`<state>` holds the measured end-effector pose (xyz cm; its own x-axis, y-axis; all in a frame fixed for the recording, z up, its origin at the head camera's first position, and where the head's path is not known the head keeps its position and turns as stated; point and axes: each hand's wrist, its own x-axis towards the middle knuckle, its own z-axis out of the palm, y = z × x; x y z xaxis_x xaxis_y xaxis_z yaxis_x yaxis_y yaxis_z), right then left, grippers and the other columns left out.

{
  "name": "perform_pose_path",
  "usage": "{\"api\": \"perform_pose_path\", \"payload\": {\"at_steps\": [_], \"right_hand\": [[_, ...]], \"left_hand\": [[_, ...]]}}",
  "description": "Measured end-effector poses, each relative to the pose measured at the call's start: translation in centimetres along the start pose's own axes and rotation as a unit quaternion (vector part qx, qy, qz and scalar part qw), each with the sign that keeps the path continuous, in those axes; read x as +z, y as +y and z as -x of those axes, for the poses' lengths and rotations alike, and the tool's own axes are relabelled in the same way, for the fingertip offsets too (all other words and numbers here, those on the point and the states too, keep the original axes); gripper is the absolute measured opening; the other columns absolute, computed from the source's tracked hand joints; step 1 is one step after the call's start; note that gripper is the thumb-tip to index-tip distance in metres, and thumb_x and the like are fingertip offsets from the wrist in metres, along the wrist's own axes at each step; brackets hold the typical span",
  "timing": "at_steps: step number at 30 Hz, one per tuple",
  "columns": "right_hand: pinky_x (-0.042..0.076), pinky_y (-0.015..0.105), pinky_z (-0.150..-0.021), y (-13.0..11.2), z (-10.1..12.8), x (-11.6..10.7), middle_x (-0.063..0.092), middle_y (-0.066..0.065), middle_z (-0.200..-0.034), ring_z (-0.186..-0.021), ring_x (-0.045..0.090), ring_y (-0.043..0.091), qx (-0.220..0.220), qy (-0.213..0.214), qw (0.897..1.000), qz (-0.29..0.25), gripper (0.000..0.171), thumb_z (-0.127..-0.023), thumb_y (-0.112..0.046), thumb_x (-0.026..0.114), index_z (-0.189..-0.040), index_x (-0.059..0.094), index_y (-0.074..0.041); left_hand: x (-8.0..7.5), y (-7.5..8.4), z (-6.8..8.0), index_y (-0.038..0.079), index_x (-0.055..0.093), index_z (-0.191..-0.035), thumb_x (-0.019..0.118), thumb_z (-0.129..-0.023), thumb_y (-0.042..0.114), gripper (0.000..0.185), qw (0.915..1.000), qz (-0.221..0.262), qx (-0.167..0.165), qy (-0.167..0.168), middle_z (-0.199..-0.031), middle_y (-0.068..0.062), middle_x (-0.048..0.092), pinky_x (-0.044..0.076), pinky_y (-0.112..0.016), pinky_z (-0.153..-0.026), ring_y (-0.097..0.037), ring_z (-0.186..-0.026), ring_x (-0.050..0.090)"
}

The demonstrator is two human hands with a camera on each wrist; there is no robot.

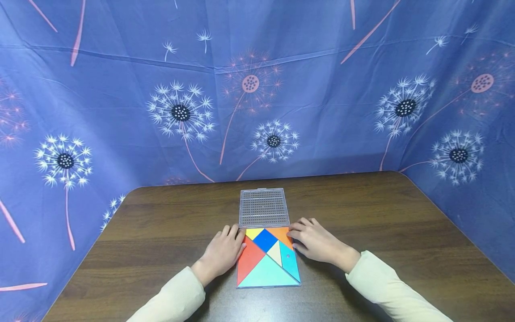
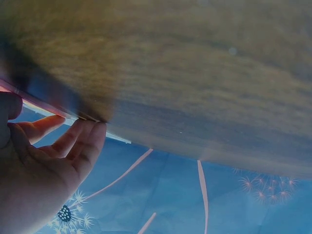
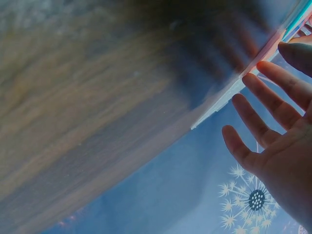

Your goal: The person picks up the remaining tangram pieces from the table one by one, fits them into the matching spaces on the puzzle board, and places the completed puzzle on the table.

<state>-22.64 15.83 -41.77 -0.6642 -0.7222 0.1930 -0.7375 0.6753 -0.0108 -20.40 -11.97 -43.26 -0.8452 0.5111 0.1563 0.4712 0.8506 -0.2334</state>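
A set of flat tangram pieces fills a shallow clear plastic case (image 1: 268, 286), which lies unfolded on the table in the head view. Among them are a red triangle (image 1: 249, 259), a mint triangle (image 1: 267, 273), a blue square (image 1: 265, 240) and an orange piece (image 1: 281, 235). The gridded lid (image 1: 263, 208) lies flat behind the pieces. Along the case's left side rests my left hand (image 1: 221, 252), fingertips at the edge by a yellow piece (image 1: 252, 233) and the red triangle. Opposite it, my right hand (image 1: 318, 241) has loosely spread fingers touching the right edge near the orange piece.
The brown wooden table (image 1: 169, 214) extends on both sides of the case. Behind it hangs a blue cloth (image 1: 322, 107) printed with dandelions, reaching down to the table's back edge.
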Motion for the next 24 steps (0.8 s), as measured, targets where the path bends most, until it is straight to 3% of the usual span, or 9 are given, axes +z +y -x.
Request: {"api": "perform_pose_path", "payload": {"at_steps": [10, 17, 24], "right_hand": [[0.043, 0.044, -0.082, 0.5, 0.5, -0.4, 0.06, 0.006, -0.117, -0.105, 0.053, 0.022, 0.0, 0.023, 1.0, -0.015, 0.031, -0.083, -0.024, 0.066, -0.111, 0.064, -0.012], [0.041, 0.05, -0.087, 1.3, 1.2, -1.2, 0.054, 0.009, -0.127, -0.112, 0.051, 0.028, 0.039, 0.053, 0.998, 0.0, 0.041, -0.083, -0.027, 0.065, -0.12, 0.058, -0.011], [0.034, 0.056, -0.092, 2.9, 2.6, -2.3, 0.044, 0.012, -0.137, -0.121, 0.042, 0.035, 0.083, 0.093, 0.992, 0.001, 0.052, -0.085, -0.032, 0.062, -0.13, 0.049, -0.009]], "left_hand": [[-0.1, -0.3, -0.3, 0.008, 0.049, -0.128, 0.047, -0.092, 0.039, 0.047, 0.9997, 0.023, -0.001, -0.007, -0.116, -0.01, 0.052, 0.049, -0.035, -0.08, -0.023, -0.099, 0.049], [-0.6, -1.0, -0.2, 0.008, 0.048, -0.127, 0.049, -0.091, 0.038, 0.047, 0.9969, 0.077, -0.009, -0.009, -0.12, -0.011, 0.052, 0.049, -0.038, -0.083, -0.024, -0.102, 0.05], [-1.1, -1.9, 0.4, 0.006, 0.049, -0.127, 0.047, -0.093, 0.035, 0.045, 0.996, 0.079, -0.036, 0.022, -0.119, -0.013, 0.053, 0.046, -0.043, -0.085, -0.029, -0.106, 0.051]]}}
